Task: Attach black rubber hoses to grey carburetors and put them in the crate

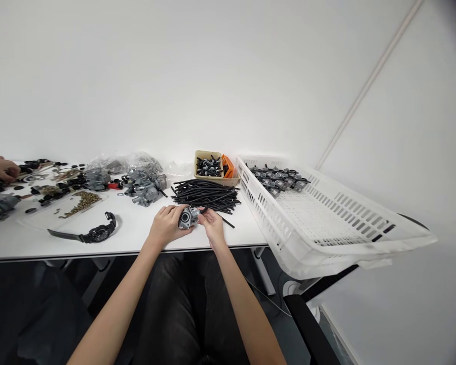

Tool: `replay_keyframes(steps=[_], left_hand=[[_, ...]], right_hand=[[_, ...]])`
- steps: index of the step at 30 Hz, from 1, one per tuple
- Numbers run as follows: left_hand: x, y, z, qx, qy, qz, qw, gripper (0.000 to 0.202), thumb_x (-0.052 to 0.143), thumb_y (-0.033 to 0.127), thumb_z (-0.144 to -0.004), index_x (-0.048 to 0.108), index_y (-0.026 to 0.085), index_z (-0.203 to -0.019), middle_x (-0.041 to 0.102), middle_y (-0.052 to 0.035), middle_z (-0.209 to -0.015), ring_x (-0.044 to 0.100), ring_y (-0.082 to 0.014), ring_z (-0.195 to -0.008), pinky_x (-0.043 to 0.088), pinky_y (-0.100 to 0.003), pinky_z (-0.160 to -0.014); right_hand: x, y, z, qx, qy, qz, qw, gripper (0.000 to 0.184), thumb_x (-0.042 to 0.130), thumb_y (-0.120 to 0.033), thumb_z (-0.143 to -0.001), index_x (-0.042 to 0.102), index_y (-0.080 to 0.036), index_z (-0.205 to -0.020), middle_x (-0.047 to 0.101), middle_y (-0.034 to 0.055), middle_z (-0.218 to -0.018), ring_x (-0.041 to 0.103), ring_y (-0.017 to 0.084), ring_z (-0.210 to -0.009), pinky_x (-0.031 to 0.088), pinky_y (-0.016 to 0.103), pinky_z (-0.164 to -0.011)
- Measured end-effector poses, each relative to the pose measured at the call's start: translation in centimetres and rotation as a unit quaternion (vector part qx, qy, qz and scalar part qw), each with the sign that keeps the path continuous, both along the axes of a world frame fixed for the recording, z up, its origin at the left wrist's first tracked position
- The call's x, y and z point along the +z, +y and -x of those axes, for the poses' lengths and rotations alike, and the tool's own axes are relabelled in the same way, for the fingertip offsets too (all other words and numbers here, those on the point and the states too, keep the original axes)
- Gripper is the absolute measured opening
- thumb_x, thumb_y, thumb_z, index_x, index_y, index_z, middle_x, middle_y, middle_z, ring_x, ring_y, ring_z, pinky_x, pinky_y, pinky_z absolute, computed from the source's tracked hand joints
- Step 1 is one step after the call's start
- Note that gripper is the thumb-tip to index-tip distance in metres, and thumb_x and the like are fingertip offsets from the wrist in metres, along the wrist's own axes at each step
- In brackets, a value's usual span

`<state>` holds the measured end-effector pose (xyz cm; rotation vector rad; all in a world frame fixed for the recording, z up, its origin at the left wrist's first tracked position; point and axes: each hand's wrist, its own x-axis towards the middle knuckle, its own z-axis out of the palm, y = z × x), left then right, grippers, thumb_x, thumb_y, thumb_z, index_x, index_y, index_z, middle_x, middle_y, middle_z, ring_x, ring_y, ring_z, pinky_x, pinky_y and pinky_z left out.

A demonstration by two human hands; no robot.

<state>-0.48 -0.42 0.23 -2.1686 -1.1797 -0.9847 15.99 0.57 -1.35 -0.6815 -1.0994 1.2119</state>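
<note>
Near the table's front edge, a small grey metal carburetor (188,217) is held between both my hands, with its round bore facing up toward me. My left hand (167,223) wraps round its left side. On the right side, my right hand (213,223) closes thumb and fingers on the carburetor, beside a short black hose (204,209) that sticks out of it. The fingers partly hide where hose and body meet. Just behind lies a pile of black rubber tubes (205,195).
A large white perforated crate (319,248) stands at right, with several carburetors (279,178) inside. Behind the tubes are a beige bin (209,152) of small black parts and an orange basket (228,165). Leftward lie more carburetors (146,187), brass fittings (83,200), a wristwatch (98,233) and another person's hand (2,168).
</note>
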Motion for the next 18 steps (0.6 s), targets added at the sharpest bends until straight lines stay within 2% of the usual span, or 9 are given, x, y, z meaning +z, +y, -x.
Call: replay_keyframes(steps=[8, 18], left_hand=[[0.09, 0.02, -0.01, -0.005, 0.003, -0.005, 1.000, 0.055, 0.063, 0.048, -0.074, 0.053, 0.012, -0.113, 0.067, -0.0125, -0.096, 0.061, -0.0275, -0.088, 0.046, -0.039, -0.078], [0.01, 0.04, -0.06, -0.005, -0.003, -0.007, 1.000, 0.055, 0.064, 0.048, -0.072, 0.053, 0.013, -0.113, 0.067, -0.0124, -0.096, 0.061, -0.0274, -0.088, 0.046, -0.039, -0.078]], right_hand=[[-0.03, 0.07, 0.02, -0.009, -0.002, 0.009, 1.000, 0.025, 0.075, -0.029, -0.065, 0.068, -0.019, -0.088, 0.070, 0.0023, -0.083, 0.063, 0.015, -0.075, 0.049, 0.026, -0.069], [0.20, -0.11, -0.02, -0.012, -0.005, 0.002, 1.000, 0.028, 0.074, -0.033, -0.066, 0.067, -0.019, -0.089, 0.069, 0.0019, -0.080, 0.062, 0.016, -0.073, 0.050, 0.026, -0.065]])
